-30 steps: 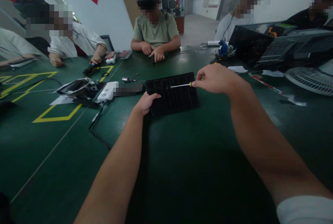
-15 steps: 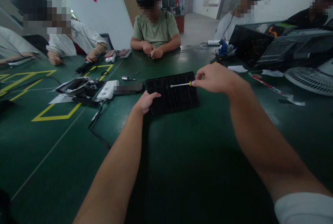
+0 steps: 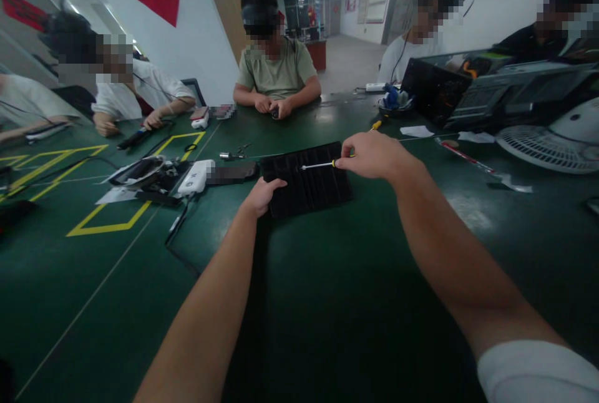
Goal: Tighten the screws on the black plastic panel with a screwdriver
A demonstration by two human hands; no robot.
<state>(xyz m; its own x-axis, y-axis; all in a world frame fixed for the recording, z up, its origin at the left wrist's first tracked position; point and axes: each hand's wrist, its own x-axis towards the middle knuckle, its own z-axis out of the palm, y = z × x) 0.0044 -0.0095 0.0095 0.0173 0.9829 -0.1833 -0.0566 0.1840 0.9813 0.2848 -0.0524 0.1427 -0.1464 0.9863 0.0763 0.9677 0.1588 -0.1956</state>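
A black tray with compartments lies on the green table. My left hand grips its left edge, the thumb over the top. My right hand is closed on a screwdriver with a yellow collar and a metal shaft. The shaft points left over the tray, its tip above the upper middle part. Whether the tip touches the tray cannot be made out. Left of the tray are a dark flat object and a white device with a cable.
Small metal parts lie behind the dark object. A black pouch is at the left. A white fan, a computer case and a red-and-white strip are at the right. Several people sit around the table.
The camera view has tilted up slightly, so the scene sits lower. The screwdriver and both hands keep nearly the same place relative to the tray.
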